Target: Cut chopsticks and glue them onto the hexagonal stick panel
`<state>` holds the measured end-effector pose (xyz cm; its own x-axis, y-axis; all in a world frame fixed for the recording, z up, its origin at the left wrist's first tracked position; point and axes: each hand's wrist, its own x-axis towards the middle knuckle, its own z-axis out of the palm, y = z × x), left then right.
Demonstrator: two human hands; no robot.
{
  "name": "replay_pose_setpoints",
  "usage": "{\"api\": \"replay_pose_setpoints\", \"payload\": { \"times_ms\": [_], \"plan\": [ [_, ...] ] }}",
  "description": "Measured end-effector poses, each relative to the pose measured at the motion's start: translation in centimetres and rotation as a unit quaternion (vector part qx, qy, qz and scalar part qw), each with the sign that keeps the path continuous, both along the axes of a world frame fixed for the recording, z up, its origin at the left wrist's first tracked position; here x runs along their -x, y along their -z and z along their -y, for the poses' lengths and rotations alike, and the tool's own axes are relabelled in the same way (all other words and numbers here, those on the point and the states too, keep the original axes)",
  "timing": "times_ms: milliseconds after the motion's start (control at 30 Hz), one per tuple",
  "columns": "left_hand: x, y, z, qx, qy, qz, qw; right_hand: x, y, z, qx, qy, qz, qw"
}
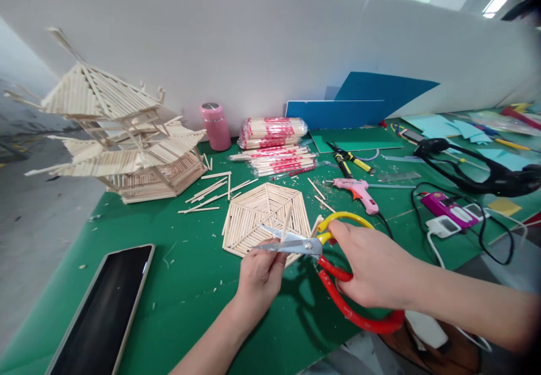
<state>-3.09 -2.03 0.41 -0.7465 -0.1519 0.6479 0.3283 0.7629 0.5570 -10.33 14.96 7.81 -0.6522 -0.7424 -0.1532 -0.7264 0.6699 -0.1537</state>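
My right hand [372, 262] is closed round the handles of a pair of scissors [313, 245], one handle yellow and the other red. The scissor blades are parted, with a thin wooden stick [287, 222] between them. My left hand [262, 271] pinches that stick near its lower end, just below the blades. Beneath the blades, a flat hexagonal panel of wooden sticks [240, 217] lies on the green table; my hands and the scissors hide its near right part.
A pagoda-like stick model [135, 161] stands at the left. Behind are a pink flask [215, 127] and wrapped stick bundles [274, 133]. A pink glue gun [357, 192], pliers [349, 158] and a power strip [452, 209] lie rightward. A tablet-like device [105, 307] rests front left.
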Motion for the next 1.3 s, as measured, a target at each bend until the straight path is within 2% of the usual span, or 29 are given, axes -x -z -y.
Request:
{"api": "replay_pose_setpoints", "payload": {
  "times_ms": [167,433,667,1033,1200,1300],
  "plan": [
    [0.0,0.0,-0.1,-0.002,-0.008,-0.006,1.000,-0.4,-0.2,0.6,0.017,0.004,-0.003,1.000],
    [0.0,-0.2,0.0,0.002,0.014,-0.007,1.000,0.1,0.3,-0.3,-0.007,0.008,0.010,1.000],
    [0.1,-0.1,0.0,0.002,-0.002,-0.015,1.000,-0.5,-0.1,0.5,0.021,0.009,-0.004,1.000],
    [-0.1,-0.2,0.0,0.008,-0.004,0.000,1.000,0.2,0.4,-0.1,-0.001,-0.003,-0.011,1.000],
    [0.0,-0.2,0.1,0.012,-0.004,0.017,1.000,0.0,0.2,-0.2,0.034,-0.008,-0.003,0.999],
    [-0.1,0.1,0.2,-0.002,-0.008,0.020,1.000,-0.4,0.2,-1.3,0.064,0.009,0.007,0.998]
  ]
}}
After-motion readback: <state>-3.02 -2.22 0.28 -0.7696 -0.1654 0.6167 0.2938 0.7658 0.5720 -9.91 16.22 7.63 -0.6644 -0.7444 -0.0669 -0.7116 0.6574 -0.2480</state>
